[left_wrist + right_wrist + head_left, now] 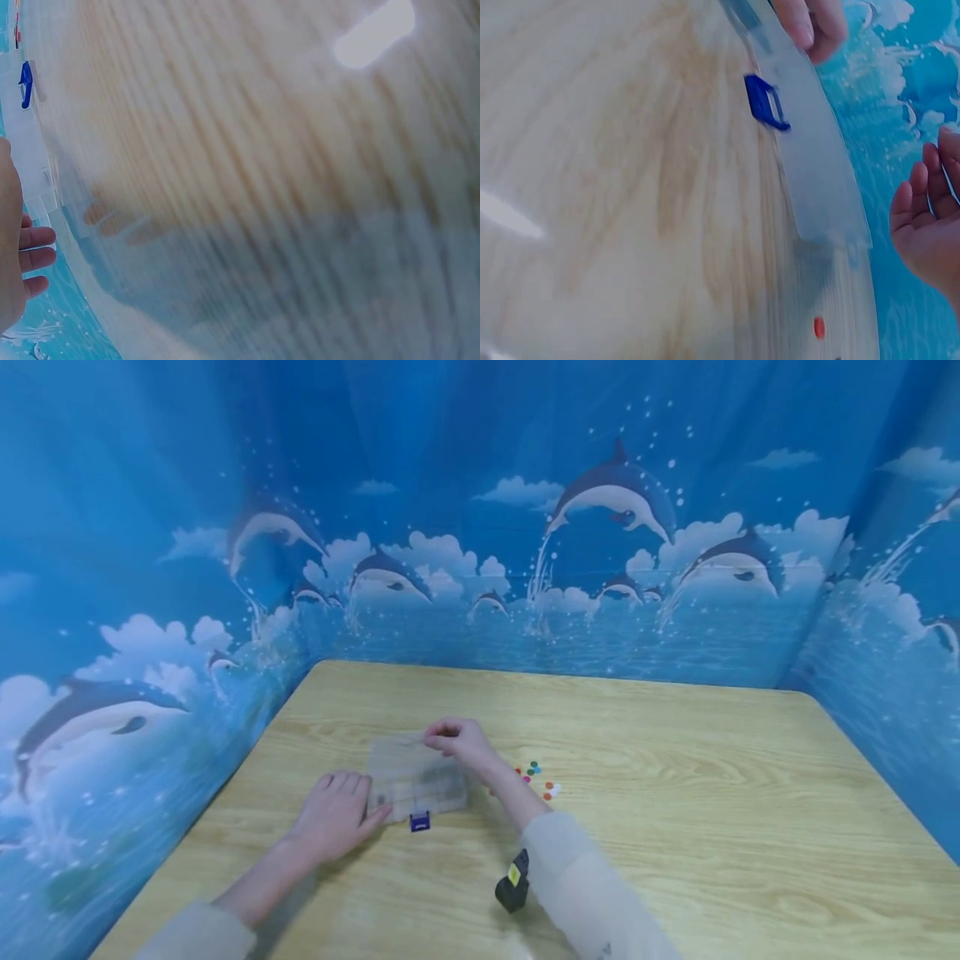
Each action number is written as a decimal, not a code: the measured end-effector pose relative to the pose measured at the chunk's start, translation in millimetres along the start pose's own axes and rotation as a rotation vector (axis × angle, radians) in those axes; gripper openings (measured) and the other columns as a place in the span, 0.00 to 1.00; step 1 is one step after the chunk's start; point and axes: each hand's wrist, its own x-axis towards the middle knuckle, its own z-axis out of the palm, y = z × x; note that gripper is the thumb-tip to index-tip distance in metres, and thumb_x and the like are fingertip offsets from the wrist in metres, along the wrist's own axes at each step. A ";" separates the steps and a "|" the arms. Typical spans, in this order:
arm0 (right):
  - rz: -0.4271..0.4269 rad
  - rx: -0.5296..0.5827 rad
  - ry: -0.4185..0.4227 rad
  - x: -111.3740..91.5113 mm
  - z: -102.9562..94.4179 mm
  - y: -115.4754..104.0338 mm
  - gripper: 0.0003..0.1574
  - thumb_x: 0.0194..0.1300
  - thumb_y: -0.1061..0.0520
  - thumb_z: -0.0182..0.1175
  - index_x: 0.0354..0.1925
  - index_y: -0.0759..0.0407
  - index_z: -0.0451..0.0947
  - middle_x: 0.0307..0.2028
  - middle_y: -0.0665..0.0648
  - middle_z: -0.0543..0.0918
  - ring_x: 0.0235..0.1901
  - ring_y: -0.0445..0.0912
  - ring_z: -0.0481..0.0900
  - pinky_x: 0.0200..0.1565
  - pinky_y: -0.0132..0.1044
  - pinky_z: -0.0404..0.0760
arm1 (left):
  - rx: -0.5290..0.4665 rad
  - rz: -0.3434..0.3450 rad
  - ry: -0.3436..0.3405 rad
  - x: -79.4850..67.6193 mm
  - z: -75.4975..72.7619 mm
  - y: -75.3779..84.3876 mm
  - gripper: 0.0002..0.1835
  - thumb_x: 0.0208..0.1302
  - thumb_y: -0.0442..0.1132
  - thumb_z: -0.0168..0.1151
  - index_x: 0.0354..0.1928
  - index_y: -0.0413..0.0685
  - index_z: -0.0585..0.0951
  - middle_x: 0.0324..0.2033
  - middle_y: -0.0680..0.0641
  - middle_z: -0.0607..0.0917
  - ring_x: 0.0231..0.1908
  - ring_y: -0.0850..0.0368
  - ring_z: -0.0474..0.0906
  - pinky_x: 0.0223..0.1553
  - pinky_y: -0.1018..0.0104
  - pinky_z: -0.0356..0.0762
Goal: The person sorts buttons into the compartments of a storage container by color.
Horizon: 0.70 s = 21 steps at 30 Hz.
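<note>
A clear plastic box (420, 793) with compartments lies on the table, its see-through lid (393, 756) folded back behind it. A blue latch (420, 821) sticks out at its front edge and also shows in the right wrist view as a blue clasp (766, 103). The left hand (337, 814) rests against the box's left end, thumb along the front corner, its other fingers loosely extended. Over the lid's right side hovers the right hand (461, 745), fingers bent and thumb near the index finger. Whether anything small is between those fingertips cannot be made out.
Several small coloured discs (549, 787) lie scattered right of the box, partly behind the right forearm. A black device with a yellow label (513, 883) is beside the right sleeve. Blue dolphin-printed curtains (480, 560) surround the wooden table (675, 760).
</note>
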 end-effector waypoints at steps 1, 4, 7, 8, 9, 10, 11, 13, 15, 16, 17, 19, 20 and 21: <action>0.003 -0.007 0.003 -0.1 -3.2 0.4 0.11 0.62 0.63 0.58 0.42 0.69 0.77 0.35 0.54 0.81 0.35 0.41 0.75 0.43 0.40 0.78 | -0.004 -0.004 -0.003 -0.4 -0.1 -0.1 0.28 0.63 0.57 0.53 0.43 0.33 0.74 0.40 0.36 0.79 0.45 0.40 0.74 0.48 0.46 0.68; 0.011 -0.031 0.015 -0.2 -13.8 3.8 0.12 0.63 0.61 0.58 0.43 0.68 0.77 0.36 0.54 0.81 0.36 0.41 0.75 0.43 0.39 0.77 | -0.006 -0.005 -0.004 -1.0 -0.7 -0.3 0.28 0.63 0.57 0.53 0.43 0.33 0.74 0.40 0.35 0.79 0.45 0.40 0.74 0.49 0.47 0.68; 0.020 -0.059 0.016 -2.1 -25.5 5.7 0.12 0.64 0.59 0.58 0.43 0.67 0.77 0.37 0.54 0.81 0.38 0.43 0.76 0.46 0.43 0.76 | -0.002 0.000 -0.006 -1.0 -1.5 -0.3 0.28 0.63 0.57 0.52 0.43 0.33 0.74 0.41 0.35 0.79 0.46 0.40 0.73 0.49 0.46 0.68; 0.023 -0.061 0.017 -3.0 -29.7 6.4 0.12 0.64 0.59 0.58 0.43 0.67 0.78 0.37 0.54 0.81 0.39 0.45 0.76 0.47 0.45 0.76 | 0.000 0.002 -0.007 -1.0 -2.2 -0.1 0.28 0.63 0.57 0.52 0.43 0.33 0.75 0.41 0.35 0.79 0.46 0.40 0.73 0.49 0.47 0.68; 0.024 -0.066 0.016 -4.3 -33.9 6.5 0.12 0.64 0.59 0.58 0.42 0.66 0.78 0.37 0.54 0.81 0.40 0.46 0.76 0.48 0.47 0.75 | 0.000 0.003 -0.009 -0.9 -2.6 0.1 0.28 0.63 0.57 0.52 0.43 0.33 0.75 0.41 0.35 0.79 0.46 0.40 0.73 0.49 0.46 0.68; 0.026 -0.070 0.015 -5.4 -38.2 6.9 0.12 0.64 0.59 0.58 0.42 0.66 0.78 0.37 0.55 0.80 0.41 0.48 0.76 0.49 0.49 0.74 | 0.001 0.004 -0.012 -0.9 -3.4 0.4 0.28 0.63 0.57 0.52 0.43 0.33 0.75 0.41 0.35 0.79 0.46 0.40 0.73 0.49 0.46 0.68; 0.028 -0.076 0.018 -6.4 -42.3 7.2 0.11 0.64 0.59 0.58 0.42 0.66 0.78 0.37 0.55 0.80 0.42 0.49 0.76 0.49 0.50 0.73 | 0.002 0.006 -0.013 -0.9 -3.7 0.7 0.28 0.63 0.57 0.52 0.44 0.33 0.75 0.41 0.35 0.79 0.46 0.40 0.73 0.50 0.46 0.68; 0.041 -0.082 0.030 -8.4 -50.2 8.0 0.11 0.64 0.59 0.58 0.42 0.65 0.78 0.37 0.54 0.80 0.42 0.50 0.75 0.50 0.52 0.72 | 0.000 0.006 -0.015 -0.8 -4.6 1.0 0.28 0.64 0.57 0.51 0.43 0.33 0.75 0.41 0.35 0.79 0.46 0.39 0.73 0.50 0.46 0.68; 0.050 -0.099 0.047 -9.7 -57.6 9.7 0.11 0.64 0.58 0.59 0.41 0.64 0.79 0.37 0.54 0.80 0.42 0.49 0.75 0.49 0.51 0.72 | -0.001 0.006 -0.016 -0.7 -5.1 1.2 0.28 0.64 0.57 0.52 0.43 0.33 0.75 0.42 0.35 0.79 0.46 0.39 0.73 0.50 0.46 0.67; 0.056 -0.108 0.056 -10.3 -61.1 10.6 0.11 0.64 0.58 0.59 0.41 0.64 0.79 0.37 0.54 0.80 0.42 0.49 0.75 0.50 0.50 0.72 | 0.003 0.007 -0.016 -0.7 -5.1 1.1 0.28 0.64 0.57 0.52 0.43 0.33 0.75 0.42 0.35 0.79 0.46 0.39 0.74 0.50 0.46 0.67; 0.064 -0.118 0.065 -11.0 -64.0 11.5 0.11 0.63 0.57 0.59 0.41 0.63 0.79 0.37 0.54 0.80 0.42 0.47 0.75 0.50 0.50 0.72 | 0.003 0.007 -0.015 -0.6 -5.2 1.1 0.28 0.63 0.57 0.52 0.43 0.34 0.75 0.42 0.35 0.79 0.46 0.39 0.73 0.50 0.45 0.67; 0.072 -0.133 0.078 -12.8 -69.8 13.1 0.12 0.64 0.57 0.59 0.42 0.63 0.78 0.38 0.54 0.80 0.42 0.47 0.75 0.50 0.49 0.72 | 0.003 0.007 -0.013 -0.6 -5.3 0.8 0.28 0.63 0.57 0.52 0.43 0.34 0.75 0.41 0.35 0.79 0.46 0.39 0.74 0.50 0.45 0.67; 0.072 -0.143 0.082 -13.8 -72.7 14.7 0.12 0.64 0.56 0.59 0.42 0.63 0.78 0.38 0.54 0.80 0.42 0.46 0.75 0.50 0.49 0.72 | 0.005 0.007 -0.013 -0.5 -5.1 0.6 0.28 0.63 0.57 0.53 0.43 0.34 0.75 0.41 0.35 0.79 0.46 0.40 0.74 0.50 0.45 0.67; 0.077 -0.149 0.088 -15.1 -75.2 15.7 0.12 0.64 0.56 0.59 0.42 0.63 0.78 0.39 0.54 0.80 0.42 0.47 0.75 0.50 0.48 0.72 | 0.005 0.008 -0.015 -0.6 -4.9 0.7 0.28 0.63 0.57 0.53 0.43 0.34 0.75 0.41 0.36 0.79 0.46 0.40 0.74 0.50 0.45 0.67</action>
